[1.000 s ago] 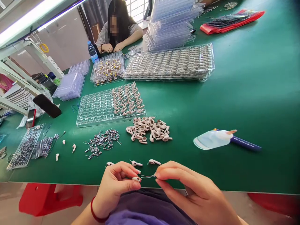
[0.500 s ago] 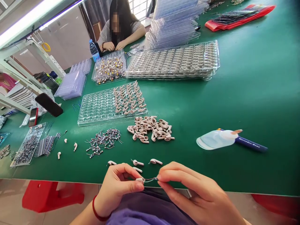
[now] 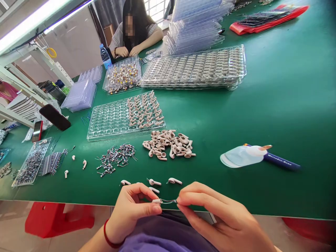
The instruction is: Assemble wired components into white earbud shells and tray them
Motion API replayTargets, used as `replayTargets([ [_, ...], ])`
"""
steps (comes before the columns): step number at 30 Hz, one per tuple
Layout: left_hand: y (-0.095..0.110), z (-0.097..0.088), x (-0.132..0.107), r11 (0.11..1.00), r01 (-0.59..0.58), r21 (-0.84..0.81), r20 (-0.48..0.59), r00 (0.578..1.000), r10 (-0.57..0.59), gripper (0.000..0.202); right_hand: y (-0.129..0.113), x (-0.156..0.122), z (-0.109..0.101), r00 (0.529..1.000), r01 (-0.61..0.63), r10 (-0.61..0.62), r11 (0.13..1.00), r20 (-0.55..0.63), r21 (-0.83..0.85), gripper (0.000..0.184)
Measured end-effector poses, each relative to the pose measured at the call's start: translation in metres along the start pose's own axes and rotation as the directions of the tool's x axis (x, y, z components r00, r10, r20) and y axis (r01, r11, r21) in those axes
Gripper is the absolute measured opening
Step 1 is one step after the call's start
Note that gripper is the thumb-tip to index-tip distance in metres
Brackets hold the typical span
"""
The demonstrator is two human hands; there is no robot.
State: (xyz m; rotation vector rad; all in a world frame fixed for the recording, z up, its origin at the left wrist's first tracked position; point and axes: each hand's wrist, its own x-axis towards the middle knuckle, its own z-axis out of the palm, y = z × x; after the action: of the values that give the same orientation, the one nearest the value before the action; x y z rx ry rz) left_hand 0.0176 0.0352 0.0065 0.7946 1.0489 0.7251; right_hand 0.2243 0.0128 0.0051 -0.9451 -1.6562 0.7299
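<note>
At the near edge of the green table (image 3: 262, 105), my left hand (image 3: 131, 210) pinches a small beige earbud shell (image 3: 156, 201) between thumb and forefinger. My right hand (image 3: 217, 217) pinches the other end of a thin wire (image 3: 169, 201) that runs into that shell. Three loose shells (image 3: 157, 182) lie on the table just beyond my fingers. Farther back sit a pile of beige shells (image 3: 169, 144) and a heap of small wired parts (image 3: 115, 159).
A clear tray (image 3: 110, 119) partly filled with shells lies behind the piles; fuller trays (image 3: 194, 68) and a tall stack of empties (image 3: 194, 24) stand farther back. A glue bottle (image 3: 243, 155) and blue pen (image 3: 280, 161) lie right. A phone (image 3: 54, 117) lies left. Another person sits at the far end.
The view has shifted slightly. My hands stay together at the table edge, with the wire between shell and right fingers showing a little longer than before.
</note>
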Motion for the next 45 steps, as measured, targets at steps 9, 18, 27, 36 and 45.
replayTargets([
  [9, 0.002, 0.001, 0.0, 1.0, 0.011, -0.007, -0.007, 1.0, -0.011, 0.027, -0.005, 0.002, -0.001, 0.999, 0.031, -0.031, 1.0, 0.008, -0.005, 0.022],
  [18, 0.003, 0.001, -0.001, 1.0, -0.002, 0.018, 0.021, 1.0, 0.001, 0.024, -0.002, 0.002, -0.001, 0.999, 0.034, -0.032, 0.999, 0.031, -0.04, 0.021],
  [27, -0.001, 0.007, 0.001, 0.994, 0.108, -0.025, 0.047, 0.993, -0.106, 0.035, 0.0, 0.001, 0.001, 0.999, -0.015, 0.015, 1.0, 0.039, 0.005, 0.017],
  [36, -0.001, 0.009, 0.003, 0.988, 0.12, -0.101, 0.074, 0.991, -0.113, 0.036, -0.001, 0.004, -0.001, 0.989, -0.126, 0.118, 0.988, 0.091, 0.085, 0.013],
  [45, -0.002, 0.011, 0.003, 0.979, 0.161, -0.126, 0.098, 0.984, -0.149, 0.04, -0.001, 0.004, -0.002, 0.987, -0.147, 0.141, 0.985, 0.074, 0.087, 0.012],
])
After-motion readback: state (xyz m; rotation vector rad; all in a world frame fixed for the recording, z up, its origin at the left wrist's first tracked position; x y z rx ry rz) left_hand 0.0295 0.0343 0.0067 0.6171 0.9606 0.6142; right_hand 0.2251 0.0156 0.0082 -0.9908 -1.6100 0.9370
